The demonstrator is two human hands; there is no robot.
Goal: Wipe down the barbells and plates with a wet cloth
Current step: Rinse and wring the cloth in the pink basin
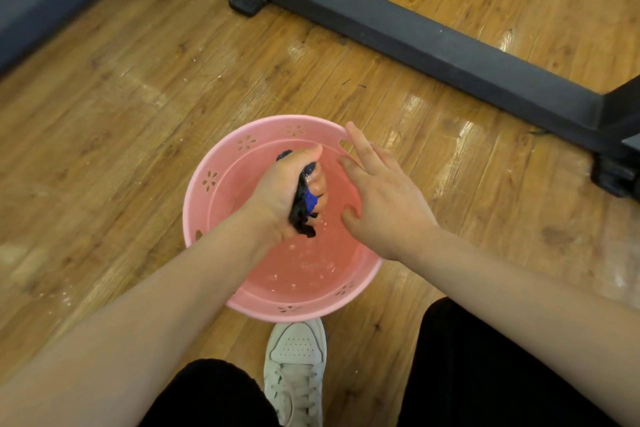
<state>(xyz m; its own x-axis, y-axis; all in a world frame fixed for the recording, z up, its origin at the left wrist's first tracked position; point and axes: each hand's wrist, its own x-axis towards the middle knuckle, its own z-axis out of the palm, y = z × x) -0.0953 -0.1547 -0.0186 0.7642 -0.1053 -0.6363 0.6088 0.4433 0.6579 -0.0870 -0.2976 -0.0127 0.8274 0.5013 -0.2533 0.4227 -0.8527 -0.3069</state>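
Over the round pink plastic basin (221, 180) of water on the wooden floor (121, 107), the left hand (287, 191) squeezes a wadded dark blue-and-black wet cloth (304, 204) tight in its fist, while the right hand (381, 198) hovers just beside it with fingers spread, holding nothing.

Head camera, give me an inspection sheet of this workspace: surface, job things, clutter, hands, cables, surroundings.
Surface: wood floor, shiny wet-looking patches.
Job's things: pink basin holding water; dark and blue cloth bunched above it. No barbells or plates in view.
Clutter: nothing seen.
Grippers: left hand squeezes the cloth; right hand open over the basin.
Cables: nothing seen.
Surroundings: black metal frame; white shoe beside the basin.
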